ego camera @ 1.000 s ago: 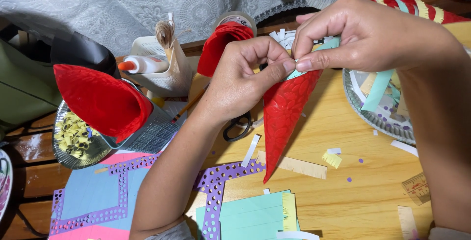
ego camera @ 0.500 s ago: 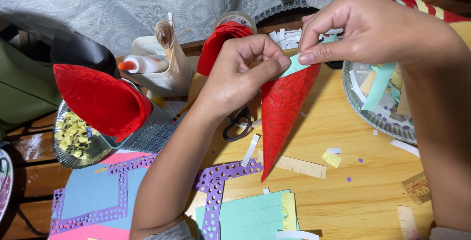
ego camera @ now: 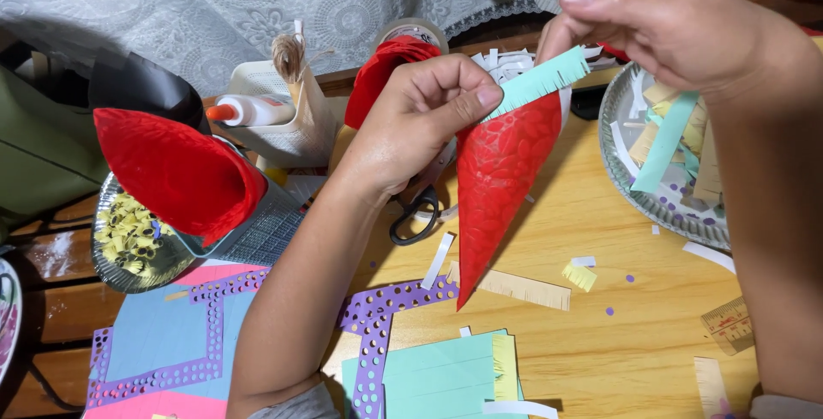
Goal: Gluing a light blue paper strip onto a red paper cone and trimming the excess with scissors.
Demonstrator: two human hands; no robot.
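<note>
A red embossed paper cone (ego camera: 501, 183) hangs point-down over the wooden table (ego camera: 634, 333). My left hand (ego camera: 424, 119) pinches its upper rim together with one end of a light teal fringed paper strip (ego camera: 540, 80). My right hand (ego camera: 664, 20) holds the other end of that strip above the cone's top right. The strip lies along the cone's rim, fringe upward.
Black scissors (ego camera: 420, 213) lie under my left hand. Two more red cones (ego camera: 176, 170) (ego camera: 381, 72) sit at left and behind. A glue bottle (ego camera: 253, 110) rests in a white basket. A silver plate (ego camera: 664, 175) holds paper strips at right; teal sheets (ego camera: 437, 372) lie in front.
My right hand has lifted up and to the right, stretching the teal fringed strip out along the cone's rim. The left hand and cone stay about where they were.
</note>
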